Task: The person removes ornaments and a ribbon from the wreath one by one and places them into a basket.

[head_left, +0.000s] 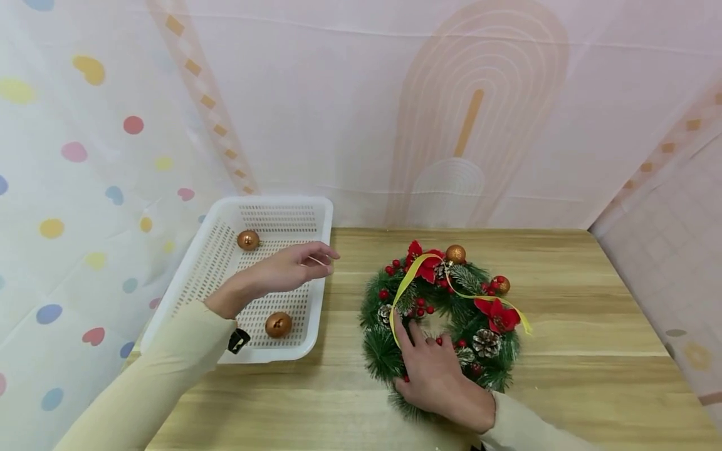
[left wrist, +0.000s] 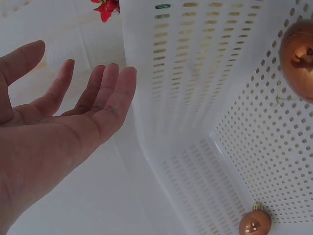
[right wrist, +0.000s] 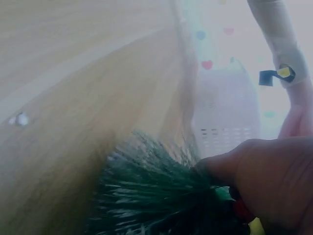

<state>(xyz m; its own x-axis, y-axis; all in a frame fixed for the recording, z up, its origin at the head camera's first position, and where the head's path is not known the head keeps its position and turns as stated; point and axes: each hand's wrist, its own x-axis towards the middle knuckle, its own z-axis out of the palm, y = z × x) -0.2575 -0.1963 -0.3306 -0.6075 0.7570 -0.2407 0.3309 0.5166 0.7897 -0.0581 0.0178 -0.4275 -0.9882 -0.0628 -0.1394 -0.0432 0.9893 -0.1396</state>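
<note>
A green Christmas wreath (head_left: 380, 347) lies on the table, dressed with red flowers, red berries, pine cones and a yellow ribbon (head_left: 407, 279). My right hand (head_left: 431, 376) holds its near side, thumb at the outer edge and fingers spread toward the centre. In the right wrist view the thumb (right wrist: 227, 169) presses into green needles (right wrist: 151, 186). Glittery copper baubles (head_left: 455, 254) sit at the wreath's far and right sides. Over the right part of a white basket (head_left: 324, 216), my left hand (head_left: 290, 266) hangs with relaxed fingers (left wrist: 115, 100) and nothing in them.
Inside the basket lie a shiny copper bauble (head_left: 248, 240) at the back and another bauble (head_left: 279, 324) near the front. The wooden table (head_left: 586, 313) meets a patterned cloth backdrop (head_left: 361, 125) behind and at both sides.
</note>
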